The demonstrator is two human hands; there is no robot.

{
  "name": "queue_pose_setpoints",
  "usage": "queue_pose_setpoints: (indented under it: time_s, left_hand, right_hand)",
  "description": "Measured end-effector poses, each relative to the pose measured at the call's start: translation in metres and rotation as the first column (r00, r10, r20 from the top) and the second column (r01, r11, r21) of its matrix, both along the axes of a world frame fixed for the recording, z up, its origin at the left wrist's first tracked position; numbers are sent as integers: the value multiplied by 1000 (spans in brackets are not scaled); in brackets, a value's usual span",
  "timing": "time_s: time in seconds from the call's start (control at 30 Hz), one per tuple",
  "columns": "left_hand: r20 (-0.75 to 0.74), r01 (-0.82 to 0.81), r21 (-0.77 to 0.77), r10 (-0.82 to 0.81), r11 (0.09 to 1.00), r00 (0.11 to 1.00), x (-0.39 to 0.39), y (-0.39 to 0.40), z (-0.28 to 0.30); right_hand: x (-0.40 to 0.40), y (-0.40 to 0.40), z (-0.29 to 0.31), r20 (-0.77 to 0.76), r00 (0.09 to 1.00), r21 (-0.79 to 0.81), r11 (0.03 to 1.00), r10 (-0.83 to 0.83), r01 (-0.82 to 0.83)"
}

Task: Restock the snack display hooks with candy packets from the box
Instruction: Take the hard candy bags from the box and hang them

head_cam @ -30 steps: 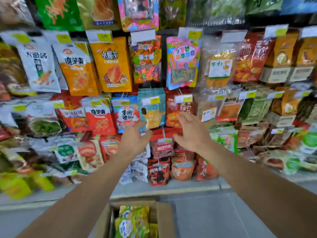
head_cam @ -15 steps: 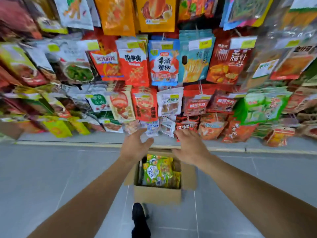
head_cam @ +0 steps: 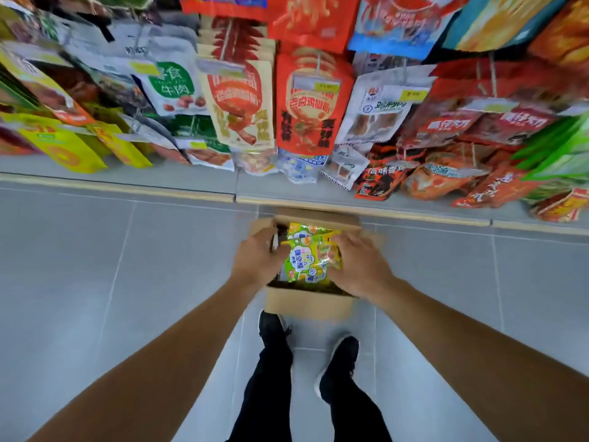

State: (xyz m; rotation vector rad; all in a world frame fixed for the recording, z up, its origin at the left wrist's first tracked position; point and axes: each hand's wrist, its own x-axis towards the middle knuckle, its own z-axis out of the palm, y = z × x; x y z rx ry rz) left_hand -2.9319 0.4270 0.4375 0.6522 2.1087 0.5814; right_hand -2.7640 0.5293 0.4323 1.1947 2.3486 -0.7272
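Single head-worn wide-angle view, pitched steeply down over both forearms; cardboard box (head_cam: 307, 303) on grey floor (head_cam: 95, 282) near centre, close below; shoes (head_cam: 338, 365) at bottom; hanging snack packets (head_cam: 306, 100) fill top edge, bent by lens

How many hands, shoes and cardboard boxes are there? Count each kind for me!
Hands: 2, the left hand and the right hand, both at the box
Shoes: 2, the left shoe and the right shoe, both black
Cardboard boxes: 1, the box on the floor
Total: 5
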Motion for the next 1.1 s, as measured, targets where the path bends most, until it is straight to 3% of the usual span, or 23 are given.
queue_pose_setpoints:
  time_s: [0.3,0.53,0.67,0.8,1.1]
  left_hand:
    - [117,-99,-167,119,981,986,-3,-3,-139]
    - [148,-194,-324,252,926,956,-10,-18,-287]
    - [154,-284,-319,345,904,926,-13,-28,-357]
    - [156,-361,-300,419,883,895,-15,-43,-423]
    - [151,-402,-211,436,891,887,-21,-60,-487]
  right_hand:
    - [-26,-4,-157,100,995,-219,975,-6,28]
    - [-37,-2,-313,169,986,-391,917,-15,81]
    - [-52,-6,-392,174,982,-435,889,-70,141]
    - [-87,-15,-469,218,950,-505,807,-224,306]
    - [-135,-23,-570,207,927,-454,808,-314,375]
